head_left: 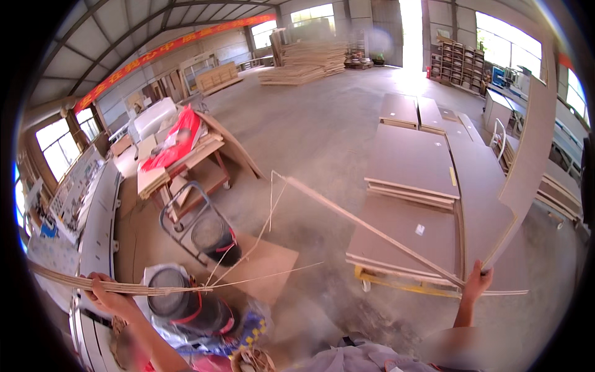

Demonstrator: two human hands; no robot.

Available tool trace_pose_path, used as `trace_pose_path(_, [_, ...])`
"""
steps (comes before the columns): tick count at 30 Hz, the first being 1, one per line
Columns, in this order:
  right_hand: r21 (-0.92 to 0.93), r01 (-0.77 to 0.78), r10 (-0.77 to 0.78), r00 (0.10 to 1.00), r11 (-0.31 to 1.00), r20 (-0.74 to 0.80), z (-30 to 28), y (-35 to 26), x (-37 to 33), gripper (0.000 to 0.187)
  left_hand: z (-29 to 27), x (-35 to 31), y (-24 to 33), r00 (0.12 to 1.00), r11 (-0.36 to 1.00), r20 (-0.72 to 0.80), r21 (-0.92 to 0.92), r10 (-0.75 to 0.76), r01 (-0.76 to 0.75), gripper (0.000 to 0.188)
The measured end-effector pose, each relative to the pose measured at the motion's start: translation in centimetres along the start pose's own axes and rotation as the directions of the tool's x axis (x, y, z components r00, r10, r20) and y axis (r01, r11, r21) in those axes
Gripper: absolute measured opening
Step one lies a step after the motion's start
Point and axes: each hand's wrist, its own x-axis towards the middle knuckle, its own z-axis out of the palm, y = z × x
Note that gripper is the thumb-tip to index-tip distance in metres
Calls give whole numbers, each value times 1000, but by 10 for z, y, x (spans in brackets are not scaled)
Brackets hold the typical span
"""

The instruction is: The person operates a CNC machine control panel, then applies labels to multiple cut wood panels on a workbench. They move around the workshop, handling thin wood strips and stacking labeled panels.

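Observation:
My left hand point(110, 297) is closed round a bundle of thin pale wooden strips point(149, 289) at the left. Frayed, splintered ends of the bundle spread out toward the middle, and one thin piece bends upward. My right hand point(476, 284) is closed on the narrow lower end of a long brown board point(534, 133) that rises toward the upper right. A long thin wooden strip point(372, 230) slants from the middle down to my right hand; whether the fingers grip it too, I cannot tell. Brown panels point(412, 161) lie stacked beyond that hand.
Two black buckets point(214, 239) point(180, 301) stand below left, the farther one by a hand truck point(164, 217). A cart point(204, 164) carries boards and red sheeting. A yellow-framed trolley point(396, 284) bears the panels. White machinery point(99, 217) runs along the left; stacked boards point(304, 62) stand far back.

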Motion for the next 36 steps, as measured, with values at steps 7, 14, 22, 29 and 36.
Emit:
trace_pose_path(7, [87, -243, 243, 970, 966, 14, 158, -10, -28, 20, 197, 4, -198, 972, 991, 234, -132, 14, 17, 33])
trace_pose_path(14, [43, -307, 309, 949, 951, -57, 363, -19, -38, 18, 378, 21, -362, 952, 992, 306, -116, -19, 57, 20])
trace_pose_path(22, [115, -278, 291, 948, 954, -126, 587, -14, 2, 24, 551, -16, -574, 896, 983, 444, -149, -32, 110, 15])
trace_pose_path(29, [-15, -191, 179, 943, 981, -281, 792, 6, 70, 27, 708, -69, -800, 924, 991, 378, -131, 55, -5, 21])
trace_pose_path(36, [-84, -94, 60, 937, 992, -343, 1020, 18, 128, 28, 922, -110, -935, 924, 988, 381, -132, -27, 84, 19])
